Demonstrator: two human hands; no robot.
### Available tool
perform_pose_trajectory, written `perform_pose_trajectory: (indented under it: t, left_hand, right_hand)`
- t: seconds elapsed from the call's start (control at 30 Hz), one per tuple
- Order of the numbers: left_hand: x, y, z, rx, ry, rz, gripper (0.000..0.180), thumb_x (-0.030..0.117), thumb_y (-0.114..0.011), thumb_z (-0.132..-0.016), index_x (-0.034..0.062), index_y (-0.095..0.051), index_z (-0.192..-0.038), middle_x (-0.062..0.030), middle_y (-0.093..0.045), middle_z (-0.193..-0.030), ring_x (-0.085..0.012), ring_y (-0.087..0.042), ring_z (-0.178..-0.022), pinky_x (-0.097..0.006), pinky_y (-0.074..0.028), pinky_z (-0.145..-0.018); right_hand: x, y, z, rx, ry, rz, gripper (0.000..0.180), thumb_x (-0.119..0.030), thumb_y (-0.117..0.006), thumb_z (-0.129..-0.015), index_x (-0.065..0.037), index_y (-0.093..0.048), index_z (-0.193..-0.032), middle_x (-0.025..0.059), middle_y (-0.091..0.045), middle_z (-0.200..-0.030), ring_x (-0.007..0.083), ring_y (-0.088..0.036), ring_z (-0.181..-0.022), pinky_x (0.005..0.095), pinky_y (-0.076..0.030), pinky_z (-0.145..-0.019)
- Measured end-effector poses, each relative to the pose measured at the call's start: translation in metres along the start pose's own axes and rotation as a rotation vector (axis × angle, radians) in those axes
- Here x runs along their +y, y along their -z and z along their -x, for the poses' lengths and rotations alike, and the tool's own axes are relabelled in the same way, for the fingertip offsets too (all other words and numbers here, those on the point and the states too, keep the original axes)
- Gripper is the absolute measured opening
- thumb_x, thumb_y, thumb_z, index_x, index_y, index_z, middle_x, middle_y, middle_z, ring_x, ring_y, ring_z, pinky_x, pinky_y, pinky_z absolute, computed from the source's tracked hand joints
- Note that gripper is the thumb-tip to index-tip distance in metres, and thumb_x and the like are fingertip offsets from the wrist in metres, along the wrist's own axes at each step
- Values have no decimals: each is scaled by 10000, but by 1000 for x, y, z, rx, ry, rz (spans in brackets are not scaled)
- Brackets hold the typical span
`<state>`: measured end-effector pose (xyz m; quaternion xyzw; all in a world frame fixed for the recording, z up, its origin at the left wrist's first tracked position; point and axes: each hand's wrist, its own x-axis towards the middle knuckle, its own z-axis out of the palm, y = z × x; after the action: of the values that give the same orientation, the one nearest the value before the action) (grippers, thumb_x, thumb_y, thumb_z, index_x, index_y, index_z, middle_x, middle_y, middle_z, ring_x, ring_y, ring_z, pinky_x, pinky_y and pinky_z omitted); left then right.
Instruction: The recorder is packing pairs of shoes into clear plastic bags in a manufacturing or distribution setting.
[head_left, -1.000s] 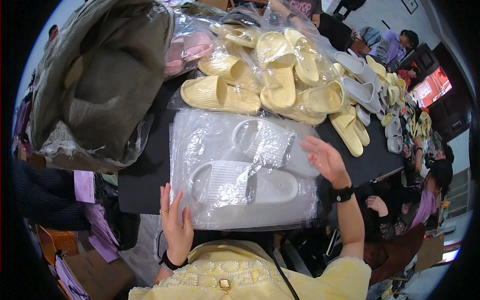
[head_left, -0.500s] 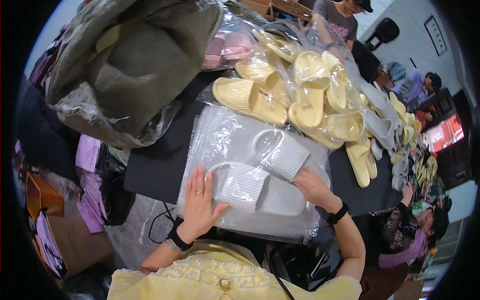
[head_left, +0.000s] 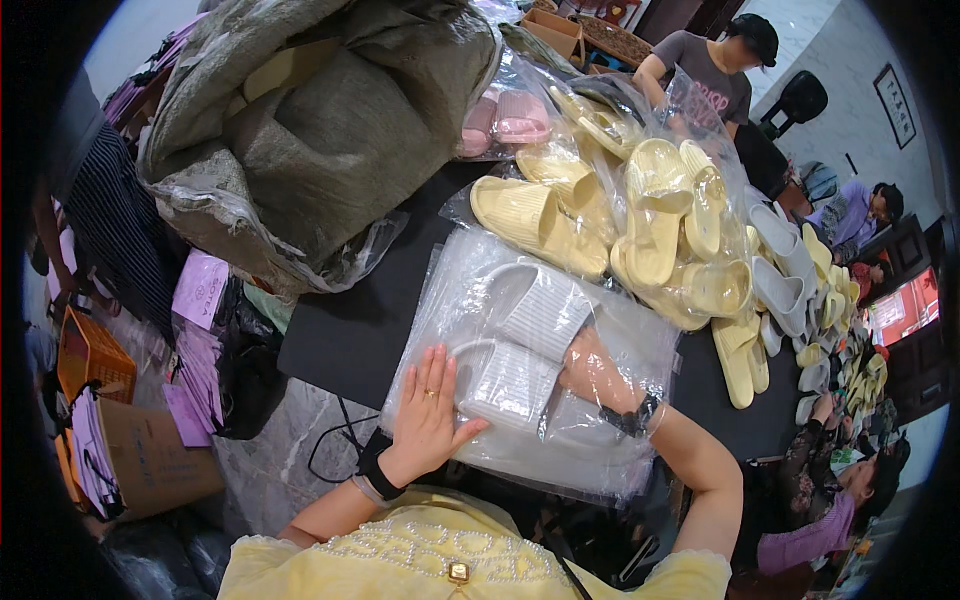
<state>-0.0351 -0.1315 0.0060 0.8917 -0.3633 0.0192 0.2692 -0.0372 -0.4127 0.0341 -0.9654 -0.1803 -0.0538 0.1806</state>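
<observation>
Two white ribbed slippers lie side by side in a clear plastic bag on a stack of similar bags (head_left: 610, 465). The farther slipper (head_left: 545, 312) meets the strap of the nearer slipper (head_left: 508, 385). My left hand (head_left: 425, 415) rests flat on the bag's left part, fingers stretched out, beside the nearer slipper's toe. Reaching in from the right, my right hand (head_left: 592, 368) is inside the bag up to the wrist, under the plastic. Its fingers are curled at the farther slipper's strap opening; their tips are hidden.
Bagged yellow slippers (head_left: 655, 210) crowd the black table (head_left: 340, 325) beyond the stack. Pink slippers (head_left: 520, 118) lie farther back. A large grey-green sack (head_left: 330, 150) stands at the far left. Cardboard (head_left: 160, 455) and orange crates (head_left: 95, 360) are leftward below. Several people work nearby.
My right hand has gone deeper into the bag, and the slippers have shifted farther in, closer together. My left hand stays flat on the bag. The whole view has shifted slightly.
</observation>
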Motion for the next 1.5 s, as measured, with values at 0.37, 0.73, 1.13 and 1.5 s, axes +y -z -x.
perform_pose_trajectory:
  t: [0.37,0.73,1.13,1.5]
  left_hand:
    - [9,4,-7,-63,57,-37,1094,637,-615,-668,-136,-213,-1329,-314,-161,-1418,-421,-136,-1344,-501,-137,-1074]
    - [19,7,-23,-120,-119,-33,1026,602,-615,-690,-61,-222,-1367,-273,-144,-1441,-428,-118,-1345,-501,-148,-1073]
    - [-9,-28,3,-366,106,592,779,476,-571,-799,44,-296,-1386,-215,-181,-1459,-362,-142,-1359,-491,-150,-1068]
    - [21,5,-13,-181,-101,-133,1073,730,-557,-628,26,-279,-1387,-266,-135,-1452,-420,-98,-1353,-569,-99,-1046]
  right_hand:
    - [17,90,153,36,-447,100,394,-80,-604,-702,-102,-621,-1095,180,-587,-1113,382,-521,-1050,432,-407,-908]
    - [-84,207,192,555,-944,-137,377,-112,-639,-759,52,-576,-1093,153,-616,-1074,236,-592,-988,342,-440,-866]
    - [-146,-15,-9,165,-255,-523,369,13,-481,-634,62,-567,-990,296,-566,-965,452,-544,-878,459,-461,-800]
    - [-21,6,176,313,-860,-146,410,16,-500,-696,46,-552,-1102,289,-547,-1064,432,-492,-1035,420,-405,-890]
